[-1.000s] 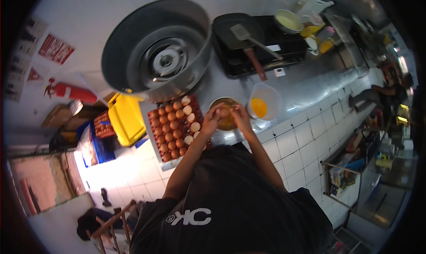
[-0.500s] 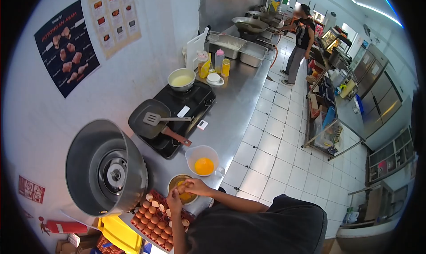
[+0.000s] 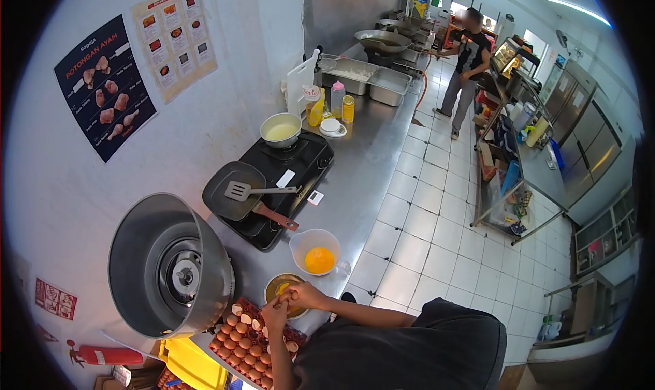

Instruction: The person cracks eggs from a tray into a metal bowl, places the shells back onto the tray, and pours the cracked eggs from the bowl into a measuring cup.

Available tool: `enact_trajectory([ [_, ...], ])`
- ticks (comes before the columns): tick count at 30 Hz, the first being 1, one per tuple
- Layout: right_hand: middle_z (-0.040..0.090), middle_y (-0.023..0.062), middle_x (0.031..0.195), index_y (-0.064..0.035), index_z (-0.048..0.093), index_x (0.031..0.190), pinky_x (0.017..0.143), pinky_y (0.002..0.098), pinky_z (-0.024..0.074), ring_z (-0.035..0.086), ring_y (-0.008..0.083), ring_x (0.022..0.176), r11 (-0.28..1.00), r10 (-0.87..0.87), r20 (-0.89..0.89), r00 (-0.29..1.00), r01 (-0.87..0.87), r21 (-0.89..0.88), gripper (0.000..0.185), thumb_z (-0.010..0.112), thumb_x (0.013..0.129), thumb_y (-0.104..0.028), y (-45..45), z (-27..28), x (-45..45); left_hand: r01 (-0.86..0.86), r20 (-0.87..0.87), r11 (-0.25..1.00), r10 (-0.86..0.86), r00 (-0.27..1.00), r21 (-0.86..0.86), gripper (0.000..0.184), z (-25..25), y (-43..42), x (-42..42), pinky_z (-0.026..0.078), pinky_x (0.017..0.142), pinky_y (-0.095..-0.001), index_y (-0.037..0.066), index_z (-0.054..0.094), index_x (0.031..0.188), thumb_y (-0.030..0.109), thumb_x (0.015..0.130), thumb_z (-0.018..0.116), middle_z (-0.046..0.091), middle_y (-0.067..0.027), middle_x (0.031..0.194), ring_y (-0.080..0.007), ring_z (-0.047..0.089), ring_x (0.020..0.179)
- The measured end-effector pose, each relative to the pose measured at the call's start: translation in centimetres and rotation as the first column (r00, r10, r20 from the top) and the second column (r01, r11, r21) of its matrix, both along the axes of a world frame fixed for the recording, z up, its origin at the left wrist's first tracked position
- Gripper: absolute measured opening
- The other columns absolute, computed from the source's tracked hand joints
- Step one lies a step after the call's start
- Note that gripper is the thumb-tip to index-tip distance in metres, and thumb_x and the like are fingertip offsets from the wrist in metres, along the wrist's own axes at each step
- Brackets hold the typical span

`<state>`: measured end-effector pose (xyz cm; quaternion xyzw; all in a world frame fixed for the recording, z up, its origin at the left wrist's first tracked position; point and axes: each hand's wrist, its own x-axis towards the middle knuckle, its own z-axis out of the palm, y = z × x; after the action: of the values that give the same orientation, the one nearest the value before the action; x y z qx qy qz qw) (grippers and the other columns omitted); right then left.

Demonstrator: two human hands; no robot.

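Note:
My left hand (image 3: pixel 275 315) and my right hand (image 3: pixel 309 296) meet over a round metal bowl (image 3: pixel 271 285), fingers closed around a brown egg (image 3: pixel 290 296), mostly hidden; whether its shell is cracked is unclear. Yellow egg shows in the bowl below. Beside it stands a translucent plastic jug (image 3: pixel 312 240) with orange yolks (image 3: pixel 319 260) in it. By my left forearm lies a tray of brown eggs (image 3: pixel 240 346), with several pale open shells (image 3: pixel 245 319) at its upper side.
A big grey metal pot (image 3: pixel 164 267) stands left of the tray. Behind the jug is a black stove (image 3: pixel 310 165) with a square pan (image 3: pixel 228 178), spatula (image 3: pixel 239 191) and bowl of pale liquid (image 3: pixel 280 129). A person (image 3: pixel 467 66) stands far down the aisle.
The view has swung from the worktop toward the aisle, then shifted slightly. Both hands stay together over the bowl. The distant person's legs and arm have changed position.

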<state>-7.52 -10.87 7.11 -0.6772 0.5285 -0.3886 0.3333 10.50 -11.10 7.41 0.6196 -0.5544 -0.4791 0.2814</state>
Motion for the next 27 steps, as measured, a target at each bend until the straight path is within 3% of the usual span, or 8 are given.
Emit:
enact_trajectory([
  [4, 0.071, 0.0173, 0.079, -0.0057, 0.071, 0.105, 0.070, 0.0439, 0.0577, 0.071, 0.0386, 0.075, 0.999, 0.007, 0.039, 0.999, -0.009, 0.040, 0.031, 0.077, 0.082, -0.027, -0.1, -0.4, -0.2, -0.076, -0.042, 0.997, 0.076, 0.996, -0.022, 0.045, -2.5, -0.2, 0.1, 0.060, 0.069, -0.0316, -0.008, 0.071, 0.122, 0.015, 0.083, 0.077, 0.078, -0.0169, 0.084, -0.0189, 0.076, 0.072],
  [6, 0.071, 0.0172, 0.080, -0.0082, 0.072, 0.106, 0.068, 0.0432, 0.0577, 0.070, 0.0392, 0.074, 1.000, 0.005, -0.027, 1.000, -0.005, -0.013, 0.027, 0.076, 0.084, -0.024, 0.0, -0.1, -0.2, -0.045, 0.064, 0.984, 0.057, 0.996, -0.170, 0.047, -4.5, -0.3, 0.4, 0.059, 0.069, -0.0334, -0.005, 0.071, 0.123, 0.017, 0.082, 0.078, 0.076, -0.0194, 0.081, -0.0195, 0.076, 0.072],
  [10, 0.069, 0.0207, 0.079, -0.0041, 0.071, 0.100, 0.066, 0.0473, 0.0554, 0.068, 0.0416, 0.074, 0.998, -0.034, 0.029, 0.999, 0.035, -0.046, 0.023, 0.072, 0.083, -0.020, 0.3, 1.4, 0.3, 0.001, 0.194, 0.985, 0.033, 0.980, -0.174, 0.045, 1.7, 0.4, -1.1, 0.059, 0.070, -0.0316, -0.004, 0.070, 0.126, 0.012, 0.085, 0.075, 0.077, -0.0186, 0.086, -0.0165, 0.075, 0.074],
  [14, 0.068, 0.0198, 0.077, -0.0057, 0.070, 0.101, 0.064, 0.0489, 0.0544, 0.067, 0.0420, 0.071, 0.984, -0.064, -0.065, 0.996, 0.052, -0.172, 0.025, 0.073, 0.086, -0.025, 0.1, 0.8, 0.1, -0.038, 0.163, 0.985, 0.066, 0.984, -0.168, 0.045, 0.7, 0.5, -0.7, 0.058, 0.070, -0.0337, -0.002, 0.071, 0.126, 0.012, 0.083, 0.075, 0.076, -0.0196, 0.083, -0.0175, 0.075, 0.075],
  [18, 0.068, 0.0208, 0.087, -0.0070, 0.066, 0.105, 0.066, 0.0488, 0.0554, 0.067, 0.0430, 0.078, 0.980, -0.087, -0.088, 0.992, 0.070, -0.186, 0.024, 0.071, 0.087, -0.023, 0.0, -0.3, -0.2, 0.171, 0.482, 0.890, 0.061, 0.874, -0.423, 0.044, -0.9, 0.2, -0.2, 0.057, 0.067, -0.0429, 0.001, 0.072, 0.123, 0.023, 0.085, 0.076, 0.071, -0.0238, 0.084, -0.0340, 0.073, 0.075],
  [20, 0.069, 0.0218, 0.096, -0.0030, 0.066, 0.108, 0.072, 0.0497, 0.0554, 0.068, 0.0416, 0.084, 1.000, -0.006, -0.218, 0.976, 0.002, -0.019, 0.024, 0.068, 0.088, -0.017, 0.1, -2.5, -0.4, 0.168, 0.422, 0.924, -0.008, 0.907, -0.344, 0.044, 1.2, 1.0, -0.4, 0.058, 0.084, -0.0476, 0.003, 0.067, 0.129, 0.023, 0.090, 0.070, 0.071, -0.0263, 0.111, -0.0411, 0.070, 0.096],
  [22, 0.069, 0.0196, 0.097, -0.0015, 0.066, 0.110, 0.075, 0.0492, 0.0551, 0.067, 0.0402, 0.084, 0.992, -0.022, -0.369, 0.929, -0.024, -0.120, 0.027, 0.066, 0.085, -0.011, 0.2, -3.3, -0.5, 0.235, 0.442, 0.872, -0.024, 0.897, -0.430, 0.042, 1.0, 1.4, 0.2, 0.057, 0.089, -0.0463, 0.007, 0.066, 0.132, 0.025, 0.094, 0.067, 0.067, -0.0187, 0.129, -0.0400, 0.069, 0.103],
  [27, 0.070, 0.0248, 0.097, 0.0010, 0.070, 0.105, 0.080, 0.0484, 0.0560, 0.069, 0.0425, 0.090, 0.993, -0.084, -0.131, 0.988, 0.071, -0.099, 0.027, 0.068, 0.080, -0.007, -0.8, 1.0, -2.1, 0.310, 0.551, 0.820, 0.007, 0.835, -0.481, 0.038, 3.4, 0.9, -0.5, 0.061, 0.085, -0.0408, 0.013, 0.067, 0.125, 0.013, 0.086, 0.068, 0.067, -0.0074, 0.127, -0.0307, 0.070, 0.105],
])
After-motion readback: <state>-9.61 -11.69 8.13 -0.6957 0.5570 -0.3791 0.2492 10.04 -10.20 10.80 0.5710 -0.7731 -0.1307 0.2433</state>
